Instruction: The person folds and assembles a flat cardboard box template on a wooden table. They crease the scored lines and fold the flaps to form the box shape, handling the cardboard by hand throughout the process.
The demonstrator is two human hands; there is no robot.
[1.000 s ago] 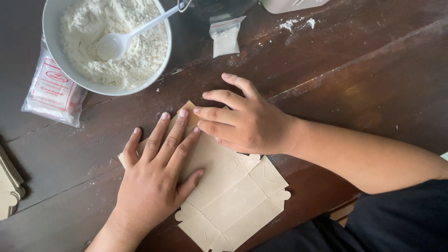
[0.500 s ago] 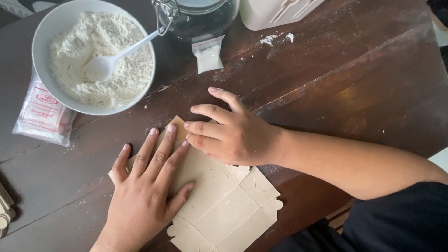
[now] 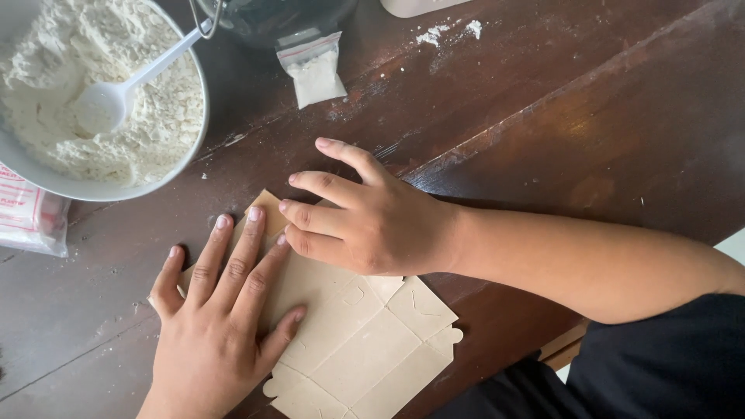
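Note:
A flat, unfolded brown cardboard box blank (image 3: 365,341) lies on the dark wooden table (image 3: 590,124). My left hand (image 3: 221,310) presses flat on its left part, fingers spread and pointing up. My right hand (image 3: 361,217) comes in from the right and rests palm down on the blank's upper corner, fingers pointing left, close to the left hand's fingertips. Neither hand grips anything.
A grey bowl (image 3: 167,159) of white flour with a white plastic spoon (image 3: 116,93) sits at the top left. A small clear bag of white powder (image 3: 314,70) lies beside a glass jar (image 3: 272,19). A printed plastic packet (image 3: 27,217) is at the left edge. Spilled flour (image 3: 446,32) dots the table.
The view has shifted, so everything sits further left and lower in the picture. Both hands stay pressed on the cardboard in nearly the same pose.

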